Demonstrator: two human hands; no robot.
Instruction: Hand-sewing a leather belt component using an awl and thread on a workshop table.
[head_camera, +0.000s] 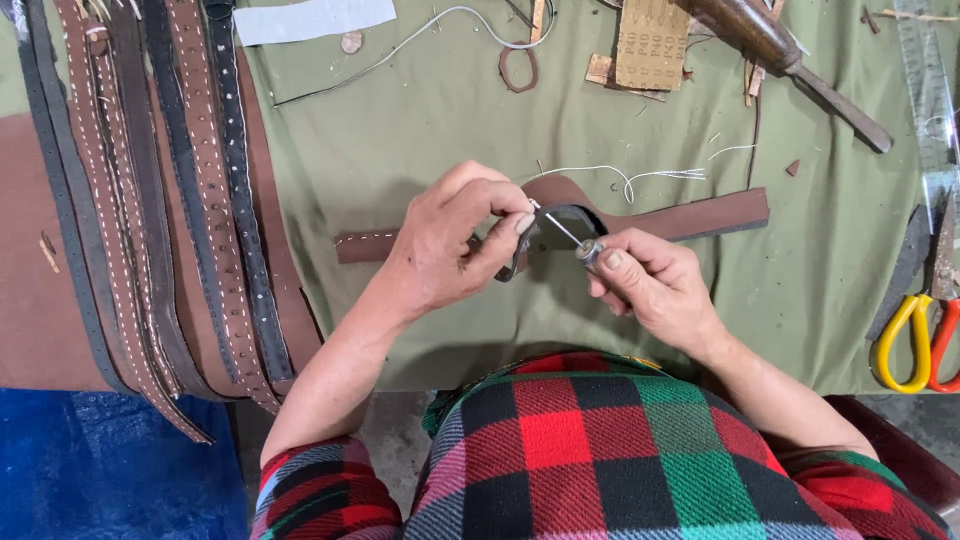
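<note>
My left hand (452, 240) pinches a folded dark leather loop (572, 214) at the middle of a long brown leather strap (700, 215) that lies across the green cloth (400, 130). My right hand (652, 285) grips a small awl (585, 247) by its metal ferrule; its thin point reaches up-left to the loop beside my left thumb. White thread (640, 176) trails from the strap onto the cloth behind it.
Several stitched leather belts (150, 200) hang over the table's left side. Scissors with yellow and red handles (918, 340) lie at the right edge, under a clear ruler (930, 100). A wooden-handled tool (790, 55), leather scraps and a leather ring (518, 70) sit at the back.
</note>
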